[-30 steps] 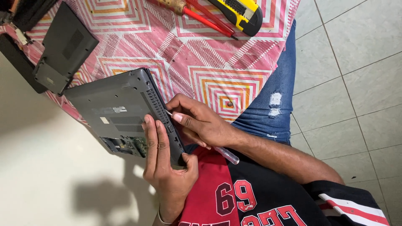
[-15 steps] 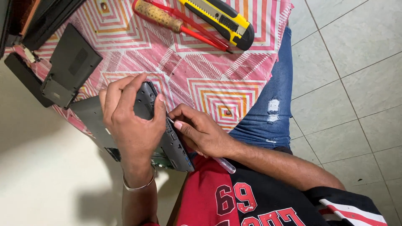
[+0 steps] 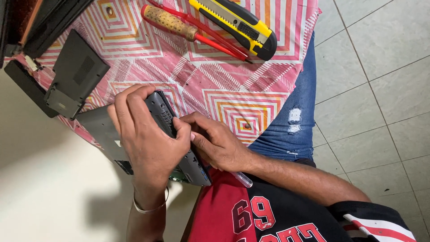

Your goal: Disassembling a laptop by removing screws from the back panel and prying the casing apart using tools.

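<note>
A grey laptop (image 3: 96, 126) is tipped up on its edge over a pink patterned cloth (image 3: 224, 89), underside towards the left. My left hand (image 3: 145, 134), a thin bracelet on its wrist, is wrapped over the laptop's upper edge and grips it. Pressed against the same edge from the right, my right hand (image 3: 217, 143) holds a thin tool with a clear handle (image 3: 243, 179). The tool's tip is hidden between my fingers and the laptop's side.
A screwdriver with a brown grip and red shaft (image 3: 172, 21) and a yellow-and-black utility knife (image 3: 237, 24) lie at the cloth's far end. A loose black cover panel (image 3: 76, 74) and other black parts (image 3: 40, 18) sit upper left. Tiled floor (image 3: 380, 112) is to the right.
My left hand moved from the laptop's lower edge up over its top edge and now covers much of it. My right hand stayed at the side with the tool.
</note>
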